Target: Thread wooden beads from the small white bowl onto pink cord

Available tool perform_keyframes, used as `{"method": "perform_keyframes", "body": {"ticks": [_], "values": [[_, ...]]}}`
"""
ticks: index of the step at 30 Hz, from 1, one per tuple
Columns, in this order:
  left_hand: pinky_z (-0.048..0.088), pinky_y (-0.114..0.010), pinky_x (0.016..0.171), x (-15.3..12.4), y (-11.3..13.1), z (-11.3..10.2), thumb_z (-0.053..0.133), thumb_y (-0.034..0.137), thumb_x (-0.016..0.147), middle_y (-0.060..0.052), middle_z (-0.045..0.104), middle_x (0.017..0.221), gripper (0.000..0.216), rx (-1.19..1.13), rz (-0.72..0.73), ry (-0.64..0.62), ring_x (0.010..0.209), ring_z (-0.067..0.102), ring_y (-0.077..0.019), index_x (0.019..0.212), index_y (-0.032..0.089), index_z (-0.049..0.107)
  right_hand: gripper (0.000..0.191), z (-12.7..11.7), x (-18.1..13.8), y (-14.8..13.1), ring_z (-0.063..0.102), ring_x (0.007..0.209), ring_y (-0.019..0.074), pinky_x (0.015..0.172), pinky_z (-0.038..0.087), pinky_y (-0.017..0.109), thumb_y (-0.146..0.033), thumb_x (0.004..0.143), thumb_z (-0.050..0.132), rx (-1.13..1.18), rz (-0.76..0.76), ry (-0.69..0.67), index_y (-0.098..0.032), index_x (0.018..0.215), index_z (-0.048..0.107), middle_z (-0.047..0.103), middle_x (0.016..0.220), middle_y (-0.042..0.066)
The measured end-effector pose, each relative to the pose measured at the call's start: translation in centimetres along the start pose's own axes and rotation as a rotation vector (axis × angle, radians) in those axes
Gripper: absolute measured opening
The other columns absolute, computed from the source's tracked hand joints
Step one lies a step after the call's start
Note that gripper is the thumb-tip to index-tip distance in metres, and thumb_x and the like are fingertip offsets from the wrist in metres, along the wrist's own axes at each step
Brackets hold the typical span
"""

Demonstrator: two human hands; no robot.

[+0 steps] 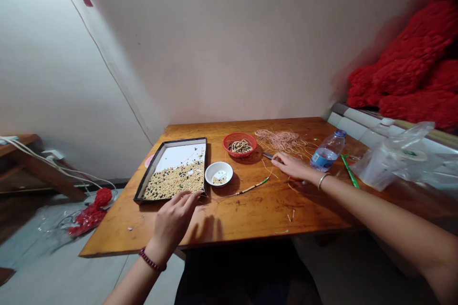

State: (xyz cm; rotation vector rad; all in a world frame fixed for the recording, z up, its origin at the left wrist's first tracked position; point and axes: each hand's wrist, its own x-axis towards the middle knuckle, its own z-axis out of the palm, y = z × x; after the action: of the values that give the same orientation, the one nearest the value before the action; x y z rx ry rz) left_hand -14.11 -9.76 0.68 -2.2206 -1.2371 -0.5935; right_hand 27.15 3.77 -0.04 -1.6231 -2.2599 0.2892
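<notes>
My left hand [178,212] is over the near right corner of a black-edged tray [136,194], thumb and fingertips pinched together. A thin thread runs toward those fingertips from a strand of beads [253,187], pale with a few dark and green ones, lying on the table. My right hand [294,167] reaches in from the right, its fingers closed at the near end of grey metal scissors [267,155]; the handles are mostly hidden. Pale and dark beads [175,180] fill the tray's near part. Beside it stands a white bowl [219,165] with a few beads.
Behind the bowl sits a red basket [239,135] of beaded strands. Pink cord [282,140] lies tangled near the wall. At right are a water bottle [327,151], a green stick-like tool [349,171], a plastic bag [397,157] and piled red yarn [411,66].
</notes>
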Motion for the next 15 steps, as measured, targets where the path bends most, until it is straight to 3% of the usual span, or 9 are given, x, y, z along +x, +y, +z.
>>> {"method": "perform_keyframes", "body": {"ticks": [3, 7, 9, 11, 13, 15], "values": [[0.049, -0.027, 0.076, 0.4, 0.3, 0.1, 0.052, 0.014, 0.091, -0.004, 0.070, 0.094, 0.026, -0.029, 0.022, -0.036, 0.099, 0.062, -0.0176, 0.114, 0.019, 0.061, 0.045, 0.7, 0.2, -0.2, 0.051, 0.118, 0.0300, 0.096, 0.040, 0.051, -0.051, 0.093, 0.036, -0.186, -0.021, 0.059, -0.024, 0.123, 0.056, 0.055, 0.127, 0.015], [0.050, -0.028, 0.078, 0.6, 0.8, 0.3, 0.050, 0.012, 0.091, -0.008, 0.070, 0.096, 0.028, -0.062, 0.062, -0.073, 0.100, 0.062, -0.0189, 0.117, 0.016, 0.060, 0.062, 2.1, 0.3, -2.6, 0.020, 0.141, 0.0392, 0.101, 0.022, 0.069, -0.060, 0.090, 0.035, -0.192, -0.015, 0.118, -0.027, 0.142, 0.038, 0.028, 0.151, 0.019], [0.051, -0.028, 0.078, 0.9, 1.1, 0.1, 0.048, 0.011, 0.092, -0.008, 0.070, 0.095, 0.031, -0.068, 0.071, -0.071, 0.099, 0.062, -0.0192, 0.121, 0.016, 0.059, 0.062, 2.6, 0.4, -4.6, 0.018, 0.142, 0.0367, 0.104, 0.025, 0.065, -0.058, 0.091, 0.036, -0.059, -0.044, 0.110, -0.028, 0.145, 0.034, 0.026, 0.153, 0.017], [0.051, -0.029, 0.079, 1.3, 1.3, -0.2, 0.047, 0.012, 0.093, -0.008, 0.070, 0.094, 0.033, -0.069, 0.069, -0.047, 0.098, 0.062, -0.0191, 0.123, 0.016, 0.058, 0.057, 2.4, 0.7, -6.8, 0.027, 0.141, 0.0284, 0.106, 0.033, 0.052, -0.048, 0.096, 0.030, 0.173, -0.073, 0.085, -0.025, 0.147, 0.029, 0.030, 0.152, 0.017], [0.050, -0.030, 0.081, 1.8, 1.5, -0.7, 0.048, 0.015, 0.093, -0.008, 0.070, 0.093, 0.032, -0.071, 0.061, -0.010, 0.099, 0.062, -0.0191, 0.123, 0.017, 0.058, 0.053, 1.2, 1.2, -8.9, 0.036, 0.137, 0.0217, 0.101, 0.042, 0.044, -0.032, 0.099, 0.015, 0.369, -0.121, 0.013, -0.023, 0.151, 0.016, 0.033, 0.151, 0.015], [0.050, -0.030, 0.082, 2.0, 1.6, -1.1, 0.050, 0.016, 0.093, -0.007, 0.070, 0.093, 0.031, -0.084, 0.063, -0.010, 0.099, 0.062, -0.0191, 0.123, 0.017, 0.058, 0.056, -0.9, 1.5, -10.9, 0.044, 0.132, 0.0220, 0.096, 0.046, 0.044, -0.018, 0.096, 0.010, 0.473, -0.193, -0.070, -0.019, 0.153, 0.008, 0.041, 0.147, 0.017]]}}
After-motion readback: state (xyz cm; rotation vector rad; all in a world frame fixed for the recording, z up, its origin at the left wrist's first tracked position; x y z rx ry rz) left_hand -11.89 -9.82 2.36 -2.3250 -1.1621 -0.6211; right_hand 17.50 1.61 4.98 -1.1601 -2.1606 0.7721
